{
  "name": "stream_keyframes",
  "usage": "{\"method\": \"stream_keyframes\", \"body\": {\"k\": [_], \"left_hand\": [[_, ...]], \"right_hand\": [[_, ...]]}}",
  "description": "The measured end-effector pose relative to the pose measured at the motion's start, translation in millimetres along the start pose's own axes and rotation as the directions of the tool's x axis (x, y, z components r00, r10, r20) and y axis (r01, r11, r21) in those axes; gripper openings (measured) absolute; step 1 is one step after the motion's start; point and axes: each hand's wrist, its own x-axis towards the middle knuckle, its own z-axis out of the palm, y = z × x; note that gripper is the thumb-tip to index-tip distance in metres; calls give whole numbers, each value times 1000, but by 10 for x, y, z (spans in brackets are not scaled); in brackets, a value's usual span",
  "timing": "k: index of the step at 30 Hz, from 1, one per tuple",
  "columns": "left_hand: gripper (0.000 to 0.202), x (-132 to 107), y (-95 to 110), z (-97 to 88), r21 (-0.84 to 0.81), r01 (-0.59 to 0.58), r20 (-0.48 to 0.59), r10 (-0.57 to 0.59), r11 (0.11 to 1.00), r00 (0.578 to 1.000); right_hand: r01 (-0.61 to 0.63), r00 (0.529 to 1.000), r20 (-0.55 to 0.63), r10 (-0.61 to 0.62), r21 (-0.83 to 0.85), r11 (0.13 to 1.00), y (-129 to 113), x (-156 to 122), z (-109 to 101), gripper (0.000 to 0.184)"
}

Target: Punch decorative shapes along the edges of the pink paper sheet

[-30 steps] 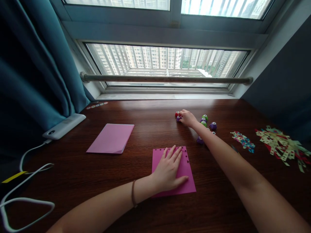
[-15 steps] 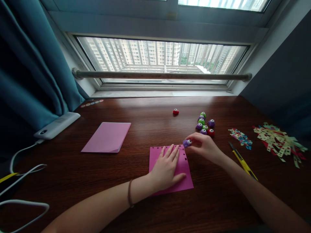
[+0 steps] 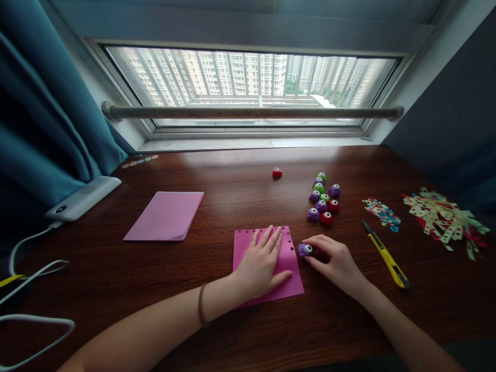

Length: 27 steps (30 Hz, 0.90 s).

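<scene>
My left hand (image 3: 260,266) lies flat with its fingers stretched out on a bright pink sheet of paper (image 3: 289,288). Small punched shapes, stars and a heart among them, run along the sheet's top edge and down its upper right side. Between the thumb and fingers of my right hand (image 3: 337,263) is a small purple craft punch (image 3: 303,250) with a white, eye-like button. It sits at the sheet's right edge, below the lowest heart; whether paper is inside its slot I cannot tell.
Several green, purple and red craft punches (image 3: 321,205) cluster behind my right hand, and a red punch (image 3: 276,173) stands apart. Right of them lie a yellow cutter knife (image 3: 387,257), confetti (image 3: 382,213) and punched strips (image 3: 442,217). Lighter pink paper (image 3: 163,217) lies left.
My right hand has moved the purple punch down along the sheet's right side, from the top right corner to below the heart. My left hand stays on the paper. The camera view has tilted slightly.
</scene>
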Motion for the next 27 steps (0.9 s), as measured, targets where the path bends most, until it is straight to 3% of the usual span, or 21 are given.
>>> {"method": "stream_keyframes", "body": {"k": [27], "left_hand": [[83,-3,-4,20,-5,11,-38,-11,1000,999]], "right_hand": [[39,998,51,-39,3,999,-9,-61,155,30]]}}
